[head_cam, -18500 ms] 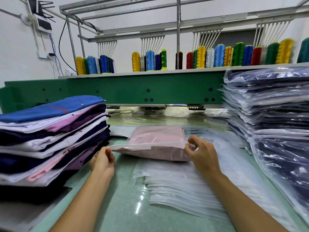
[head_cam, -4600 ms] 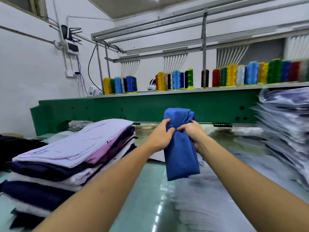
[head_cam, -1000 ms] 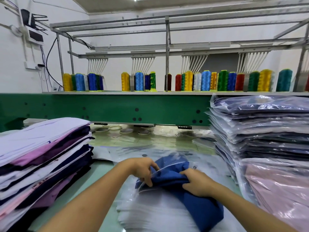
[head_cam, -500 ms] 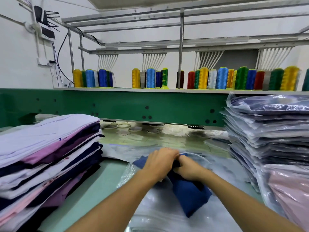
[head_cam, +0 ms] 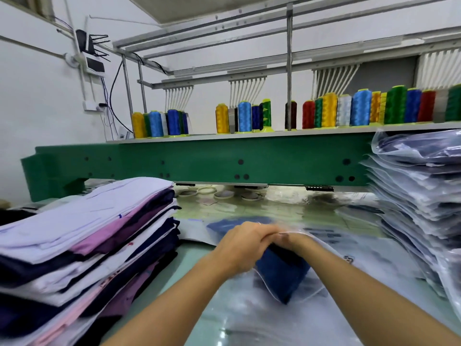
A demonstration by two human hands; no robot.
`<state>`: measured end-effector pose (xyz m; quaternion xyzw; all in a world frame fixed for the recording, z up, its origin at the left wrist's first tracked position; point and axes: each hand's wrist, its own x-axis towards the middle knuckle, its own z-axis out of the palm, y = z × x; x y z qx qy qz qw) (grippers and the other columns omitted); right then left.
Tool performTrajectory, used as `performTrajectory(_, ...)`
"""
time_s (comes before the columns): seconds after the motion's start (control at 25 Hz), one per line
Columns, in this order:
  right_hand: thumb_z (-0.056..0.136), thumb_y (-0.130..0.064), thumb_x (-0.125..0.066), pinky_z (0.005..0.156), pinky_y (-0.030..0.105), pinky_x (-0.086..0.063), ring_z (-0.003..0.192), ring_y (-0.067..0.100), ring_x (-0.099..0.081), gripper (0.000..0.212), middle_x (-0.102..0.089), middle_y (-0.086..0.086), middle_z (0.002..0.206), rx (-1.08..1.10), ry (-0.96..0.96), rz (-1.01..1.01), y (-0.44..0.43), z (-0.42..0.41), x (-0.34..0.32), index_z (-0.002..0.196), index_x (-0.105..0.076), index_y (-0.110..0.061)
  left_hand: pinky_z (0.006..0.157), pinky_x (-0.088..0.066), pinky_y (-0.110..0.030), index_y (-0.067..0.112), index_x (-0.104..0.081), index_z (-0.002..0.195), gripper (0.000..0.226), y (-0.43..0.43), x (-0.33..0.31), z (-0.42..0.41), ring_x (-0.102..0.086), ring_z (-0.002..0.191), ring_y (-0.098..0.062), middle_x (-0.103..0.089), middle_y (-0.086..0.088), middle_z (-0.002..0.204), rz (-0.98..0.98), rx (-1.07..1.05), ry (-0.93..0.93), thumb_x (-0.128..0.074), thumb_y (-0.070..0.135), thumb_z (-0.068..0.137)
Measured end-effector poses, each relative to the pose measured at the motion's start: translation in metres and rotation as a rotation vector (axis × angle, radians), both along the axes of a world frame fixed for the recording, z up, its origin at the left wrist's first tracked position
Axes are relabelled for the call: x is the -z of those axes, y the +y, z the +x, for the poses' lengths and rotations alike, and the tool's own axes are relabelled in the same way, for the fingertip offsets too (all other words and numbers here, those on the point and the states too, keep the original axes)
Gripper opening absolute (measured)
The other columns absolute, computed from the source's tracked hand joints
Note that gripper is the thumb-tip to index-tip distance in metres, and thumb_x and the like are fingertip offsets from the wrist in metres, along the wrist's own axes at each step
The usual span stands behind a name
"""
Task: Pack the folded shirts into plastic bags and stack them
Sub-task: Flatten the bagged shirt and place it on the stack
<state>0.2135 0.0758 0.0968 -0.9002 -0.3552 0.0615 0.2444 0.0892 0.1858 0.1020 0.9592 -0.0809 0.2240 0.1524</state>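
Observation:
A folded blue shirt (head_cam: 280, 274) lies partly inside a clear plastic bag (head_cam: 326, 248) at the table's middle, its near end sticking out of the bag's mouth. My left hand (head_cam: 243, 243) grips the bag's rim over the shirt. My right hand (head_cam: 290, 239) holds the shirt at the mouth of the bag; its fingers are mostly hidden behind my left hand. The shirt's far end (head_cam: 224, 224) shows dimly through the plastic. The bag rests on a pile of empty bags (head_cam: 249, 320).
A tall stack of folded unbagged shirts (head_cam: 87, 236) stands at the left. A high stack of bagged shirts (head_cam: 419, 196) fills the right. Behind runs a green machine beam (head_cam: 224, 161) with thread cones (head_cam: 244, 117) on its shelf.
The blue shirt has gone further into the bag over the last second. Both hands have moved forward and closer together at the bag's mouth.

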Motion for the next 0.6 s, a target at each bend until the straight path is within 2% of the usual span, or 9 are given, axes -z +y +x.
performTrajectory(0.08, 0.1, -0.032, -0.053, 0.103, 0.042, -0.047, 0.12, 0.03, -0.061, 0.03, -0.068, 0.011, 0.126, 0.003, -0.064, -0.045, -0.013, -0.002, 0.006, 0.117, -0.071, -0.015, 0.093, -0.05, -0.041, 0.048, -0.055, 0.134, 0.032, 0.012, 0.009, -0.006, -0.062, 0.113, -0.017, -0.068, 0.015, 0.123, -0.013, -0.048, 0.018, -0.039, 0.047, 0.107)
performTrajectory(0.24, 0.089, -0.029, -0.051, 0.091, 0.034, -0.052, 0.109, 0.027, -0.063, 0.037, -0.067, 0.004, 0.124, 0.234, -0.18, -0.267, -0.041, 0.003, 0.023, 0.123, -0.065, -0.026, 0.092, -0.05, -0.039, 0.045, -0.055, 0.135, 0.033, 0.018, 0.024, -0.017, -0.061, 0.114, -0.019, -0.068, 0.013, 0.124, 0.017, -0.159, 0.032, -0.04, 0.046, 0.106)
performTrajectory(0.32, 0.088, -0.037, -0.053, 0.096, 0.034, -0.051, 0.115, 0.027, -0.06, 0.049, -0.061, 0.006, 0.132, 0.311, -0.194, -0.309, -0.049, -0.001, 0.032, 0.133, -0.058, -0.02, 0.089, -0.051, -0.039, 0.043, -0.054, 0.133, 0.033, 0.016, 0.028, -0.022, -0.061, 0.113, -0.019, -0.069, 0.011, 0.121, 0.068, -0.185, 0.045, -0.041, 0.052, 0.104)
performTrajectory(0.4, 0.091, -0.041, -0.05, 0.102, 0.035, -0.048, 0.124, 0.028, -0.053, 0.054, -0.049, 0.008, 0.144, 0.27, -0.175, -0.344, -0.052, -0.013, 0.035, 0.143, -0.05, -0.024, 0.085, -0.051, -0.038, 0.041, -0.055, 0.131, 0.037, 0.013, 0.032, -0.027, -0.061, 0.111, -0.019, -0.068, 0.01, 0.117, 0.151, -0.189, 0.106, -0.047, 0.059, 0.099)
performTrajectory(0.44, 0.092, -0.039, -0.049, 0.101, 0.035, -0.048, 0.126, 0.028, -0.053, 0.048, -0.049, 0.007, 0.142, 0.236, -0.131, -0.361, -0.054, -0.016, 0.039, 0.139, -0.052, -0.028, 0.084, -0.051, -0.038, 0.041, -0.055, 0.13, 0.041, 0.012, 0.034, -0.03, -0.061, 0.11, -0.018, -0.067, 0.01, 0.116, 0.189, -0.193, 0.149, -0.05, 0.063, 0.096)
performTrajectory(0.48, 0.09, -0.033, -0.049, 0.096, 0.034, -0.05, 0.121, 0.028, -0.056, 0.038, -0.055, 0.007, 0.134, 0.212, -0.077, -0.35, -0.055, -0.02, 0.041, 0.127, -0.057, -0.027, 0.084, -0.051, -0.038, 0.041, -0.055, 0.13, 0.044, 0.011, 0.036, -0.033, -0.061, 0.109, -0.019, -0.066, 0.009, 0.115, 0.221, -0.202, 0.192, -0.053, 0.065, 0.093)
performTrajectory(0.56, 0.087, -0.021, -0.053, 0.075, 0.029, -0.052, 0.094, 0.025, -0.065, 0.01, -0.066, 0.009, 0.104, 0.233, 0.049, -0.201, -0.061, -0.026, 0.044, 0.095, -0.058, -0.018, 0.083, -0.051, -0.038, 0.039, -0.055, 0.13, 0.047, 0.009, 0.041, -0.036, -0.06, 0.109, -0.022, -0.063, 0.005, 0.115, 0.28, -0.23, 0.245, -0.057, 0.065, 0.09)
performTrajectory(0.6, 0.086, -0.015, -0.054, 0.06, 0.025, -0.048, 0.076, 0.023, -0.062, 0.003, -0.064, 0.01, 0.088, 0.269, 0.115, -0.091, -0.065, -0.029, 0.047, 0.084, -0.055, -0.016, 0.082, -0.05, -0.037, 0.038, -0.055, 0.129, 0.048, 0.008, 0.043, -0.037, -0.06, 0.11, -0.023, -0.063, 0.003, 0.116, 0.297, -0.24, 0.256, -0.057, 0.066, 0.09)
